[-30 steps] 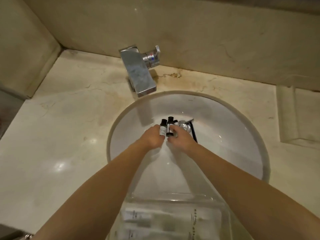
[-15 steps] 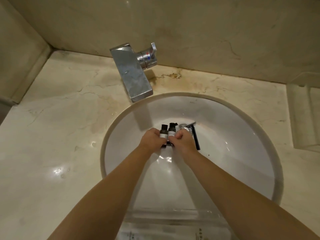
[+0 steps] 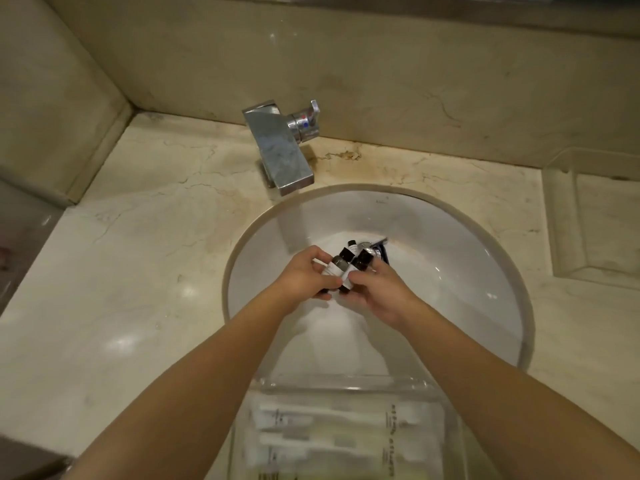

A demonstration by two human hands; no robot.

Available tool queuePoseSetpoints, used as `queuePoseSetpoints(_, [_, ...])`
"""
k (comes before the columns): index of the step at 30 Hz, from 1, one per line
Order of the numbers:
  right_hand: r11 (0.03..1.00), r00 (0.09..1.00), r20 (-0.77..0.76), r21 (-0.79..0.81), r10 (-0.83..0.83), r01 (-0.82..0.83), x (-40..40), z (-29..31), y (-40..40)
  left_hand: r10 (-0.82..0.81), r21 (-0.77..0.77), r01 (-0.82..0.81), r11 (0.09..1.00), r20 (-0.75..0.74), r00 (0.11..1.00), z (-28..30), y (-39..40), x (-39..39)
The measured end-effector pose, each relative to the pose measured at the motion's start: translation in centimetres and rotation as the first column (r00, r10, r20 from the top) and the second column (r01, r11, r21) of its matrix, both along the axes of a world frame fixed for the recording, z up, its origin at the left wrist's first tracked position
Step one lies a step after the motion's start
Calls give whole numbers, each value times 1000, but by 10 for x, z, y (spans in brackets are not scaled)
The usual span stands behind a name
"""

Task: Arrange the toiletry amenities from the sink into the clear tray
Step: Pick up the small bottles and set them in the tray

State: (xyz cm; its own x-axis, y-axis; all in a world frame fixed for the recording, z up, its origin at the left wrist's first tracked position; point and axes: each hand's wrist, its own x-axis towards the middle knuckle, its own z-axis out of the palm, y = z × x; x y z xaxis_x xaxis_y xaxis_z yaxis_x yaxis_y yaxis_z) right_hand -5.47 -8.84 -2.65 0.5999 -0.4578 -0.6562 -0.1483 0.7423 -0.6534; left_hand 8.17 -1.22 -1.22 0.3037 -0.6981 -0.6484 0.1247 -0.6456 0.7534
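Observation:
Two small dark bottles with white labels and black caps point(image 3: 341, 266) are lifted above the bowl of the white sink point(image 3: 450, 265), pinched between both hands. My left hand point(image 3: 304, 277) grips them from the left, my right hand point(image 3: 374, 291) from the right. A third small bottle point(image 3: 352, 244) lies behind them near the drain, beside a black comb-like item point(image 3: 383, 254). The clear tray point(image 3: 346, 384) sits across the sink's near rim and holds white amenity packets point(image 3: 311, 434).
A chrome faucet point(image 3: 284, 150) overhangs the back of the sink. The marble counter point(image 3: 121, 271) stretches to the left, bounded by walls at the back and left. A second clear tray point(image 3: 595, 220) rests on the counter at the right edge.
Both hands have closed on the two bottles and raised them off the sink bottom toward me. One bottle stays behind by the drain.

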Motion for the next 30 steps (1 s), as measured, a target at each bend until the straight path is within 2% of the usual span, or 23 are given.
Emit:
queuePoseSetpoints(5, [986,987,77,97,-144,136,-18,33,10,-31,-47,35,998,90,995,30,22,-4])
queuePoseSetpoints(8, [985,984,96,105,-150,140,-32,52,22,-85,-74,97,993,154,984,52,38,-8])
queuePoseSetpoints(13, [997,998,22,-53,-52,53,-55,74,53,-171,-83,200,976,270,948,81,68,-17])
queuePoseSetpoints(16, [992,997,21,-101,-79,81,-64,88,66,-213,-79,247,966,301,930,94,87,-20])
queuePoseSetpoints(22, [981,999,14,-193,29,-25,-78,109,86,-233,-102,282,954,340,911,112,117,-23])
queuePoseSetpoints(30, [939,997,-16,-335,73,-75,-87,117,123,-273,-95,335,937,398,876,117,149,-29])
